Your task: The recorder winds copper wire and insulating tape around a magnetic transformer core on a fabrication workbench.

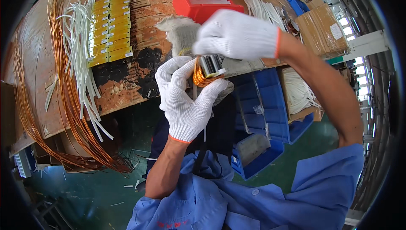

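Note:
My left hand (pixel 186 97), in a white knit glove, grips a copper wire coil (pixel 198 78) wound around a dark ridged metal core (pixel 210 64), near the table's front edge. A small white piece sits at the core's right side. Just above the core is my right hand (pixel 237 35), gloved too and slightly blurred, with its fingers curled. Its fingertips point left and down; whatever they hold is hidden. A worn grey-white cloth pad (pixel 179 33) lies behind both hands.
Left on the worn table (pixel 122 88) lie yellow insulating sheets (pixel 111 30), white tubing (pixel 78 40) and copper wire bundles (pixel 63 78) hanging over the edge. Red bins (pixel 186 0) stand at the back. Right are a cardboard box (pixel 323 29), blue crates (pixel 264 103) and coiled white tubing (pixel 298 90).

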Tool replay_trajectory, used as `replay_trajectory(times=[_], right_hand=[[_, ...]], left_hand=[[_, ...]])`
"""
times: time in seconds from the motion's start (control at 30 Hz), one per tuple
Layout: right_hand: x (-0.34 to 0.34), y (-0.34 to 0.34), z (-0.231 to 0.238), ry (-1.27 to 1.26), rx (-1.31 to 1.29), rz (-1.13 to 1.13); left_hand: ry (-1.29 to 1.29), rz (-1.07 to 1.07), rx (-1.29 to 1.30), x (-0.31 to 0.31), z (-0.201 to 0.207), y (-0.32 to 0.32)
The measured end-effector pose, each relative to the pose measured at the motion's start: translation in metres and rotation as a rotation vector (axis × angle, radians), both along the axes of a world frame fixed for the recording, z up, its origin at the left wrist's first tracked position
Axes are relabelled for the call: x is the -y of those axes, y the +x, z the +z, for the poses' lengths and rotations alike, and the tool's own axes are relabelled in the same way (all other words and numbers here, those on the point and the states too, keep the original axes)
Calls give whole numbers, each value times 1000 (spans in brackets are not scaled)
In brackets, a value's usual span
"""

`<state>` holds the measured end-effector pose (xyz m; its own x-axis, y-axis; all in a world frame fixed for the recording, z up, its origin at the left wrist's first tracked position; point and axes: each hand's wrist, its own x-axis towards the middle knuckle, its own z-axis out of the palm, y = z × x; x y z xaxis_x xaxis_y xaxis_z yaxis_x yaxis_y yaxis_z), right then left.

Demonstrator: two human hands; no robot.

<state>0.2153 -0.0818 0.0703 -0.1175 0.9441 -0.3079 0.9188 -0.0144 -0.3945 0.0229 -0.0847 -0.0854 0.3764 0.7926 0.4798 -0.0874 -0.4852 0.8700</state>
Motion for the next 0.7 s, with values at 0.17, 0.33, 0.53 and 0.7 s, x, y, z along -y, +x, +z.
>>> replay_trajectory(times=[0.17, 0.33, 0.53, 0.7], right_hand=[[126, -30, -23, 402, 362, 102], [130, -123, 4, 289, 681, 148], [5, -64, 24, 304, 333, 372], [-8, 25, -7, -123, -116, -43]], left_hand=[[113, -18, -58, 0, 0, -2], [281, -8, -68, -2, 6, 0], [149, -25, -16, -2, 8, 4], [86, -35, 8, -5, 10, 0]])
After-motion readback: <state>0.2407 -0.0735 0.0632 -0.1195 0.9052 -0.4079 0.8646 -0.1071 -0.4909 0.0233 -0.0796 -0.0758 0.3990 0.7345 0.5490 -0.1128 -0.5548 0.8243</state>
